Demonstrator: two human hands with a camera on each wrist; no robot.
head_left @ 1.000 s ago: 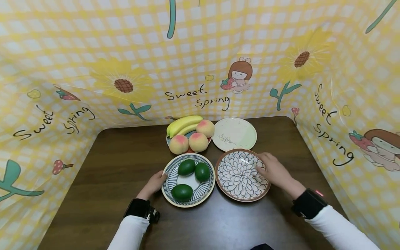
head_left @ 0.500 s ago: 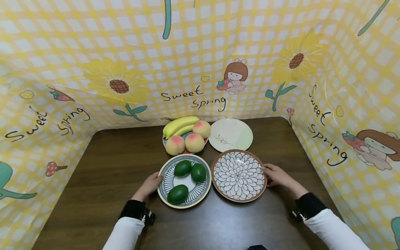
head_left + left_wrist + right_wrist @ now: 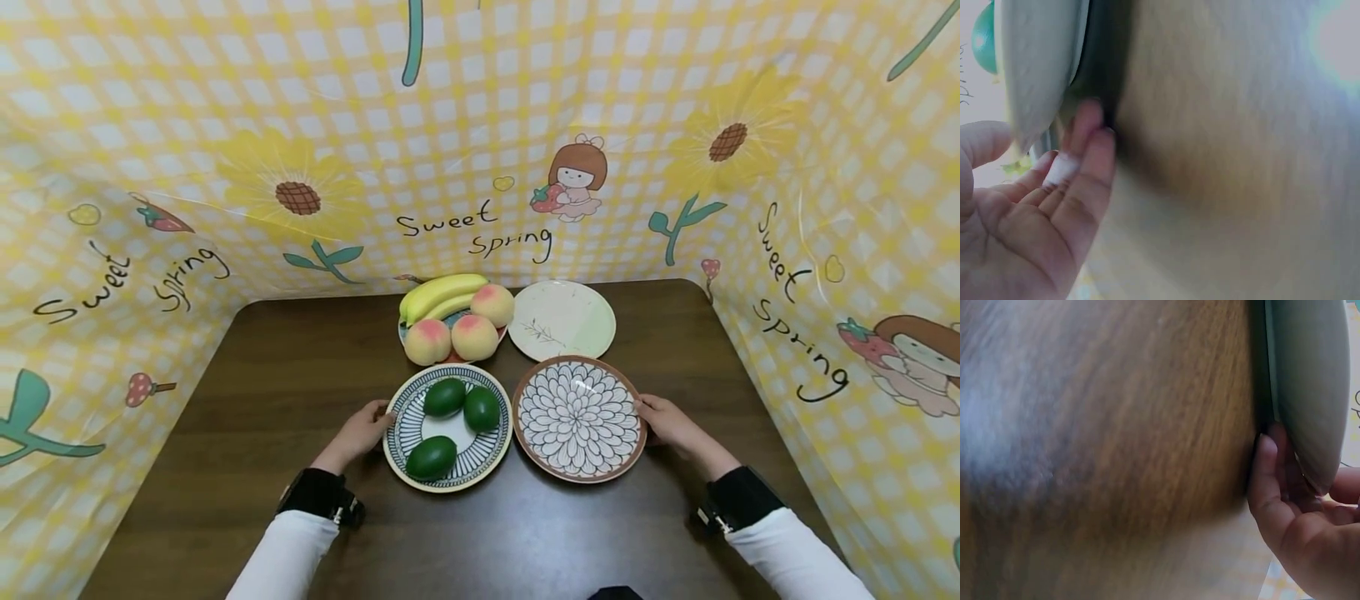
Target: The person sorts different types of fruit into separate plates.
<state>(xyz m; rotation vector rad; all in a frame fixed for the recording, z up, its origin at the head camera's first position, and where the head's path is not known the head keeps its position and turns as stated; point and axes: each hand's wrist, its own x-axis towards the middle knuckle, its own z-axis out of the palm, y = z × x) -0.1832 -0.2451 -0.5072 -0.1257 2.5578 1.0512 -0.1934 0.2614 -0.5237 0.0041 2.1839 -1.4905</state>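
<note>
Two plates side by side at lower centre of the head view, just beside each other. On the left, a blue striped plate [image 3: 480, 462] bearing three green avocados [image 3: 444, 397], gripped at its left rim by the left hand [image 3: 362, 429]; in the left wrist view, fingers [image 3: 1088, 134] tucked under the rim, thumb above it. On the right, a brown-rimmed flower-patterned plate [image 3: 579, 419], held at its right rim by the right hand [image 3: 670, 423]; in the right wrist view, fingertips [image 3: 1267, 453] slid beneath the plate's edge against the wood. Both plates resting on the dark wooden table [image 3: 300, 375]. Farther up, at centre frame, a plate of three peaches [image 3: 452, 336] with bananas [image 3: 438, 293] behind them, and just to its right a pale green plate [image 3: 562, 321]. All around, top and sides, a yellow checked "Sweet Spring" backdrop [image 3: 480, 150] with sunflowers.
</note>
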